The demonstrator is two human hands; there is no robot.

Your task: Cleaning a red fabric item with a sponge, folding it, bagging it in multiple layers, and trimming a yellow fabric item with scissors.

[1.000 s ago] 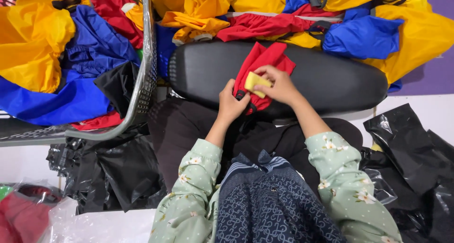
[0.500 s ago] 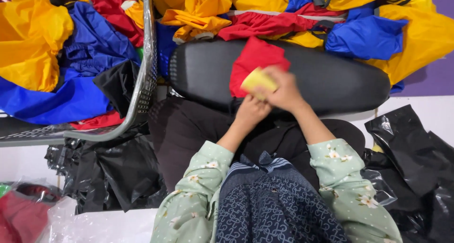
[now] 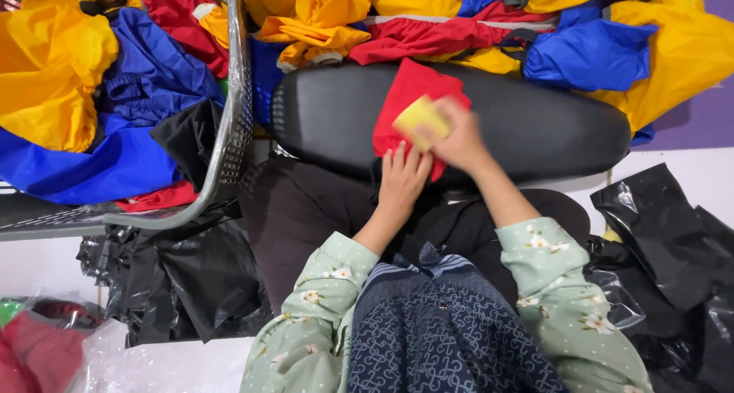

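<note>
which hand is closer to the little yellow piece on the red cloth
Right. The right hand grips the yellow piece; the left hand lies just below it on the red cloth, not touching it.

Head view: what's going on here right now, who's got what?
A seated person works a red cloth spread on a black padded seat. The left hand presses flat on the cloth's near edge, while the right hand holds a small yellow piece against it. Yellow, blue and red garments are heaped behind the seat and in a metal chair to the left. Black plastic bags lie alongside.
</note>
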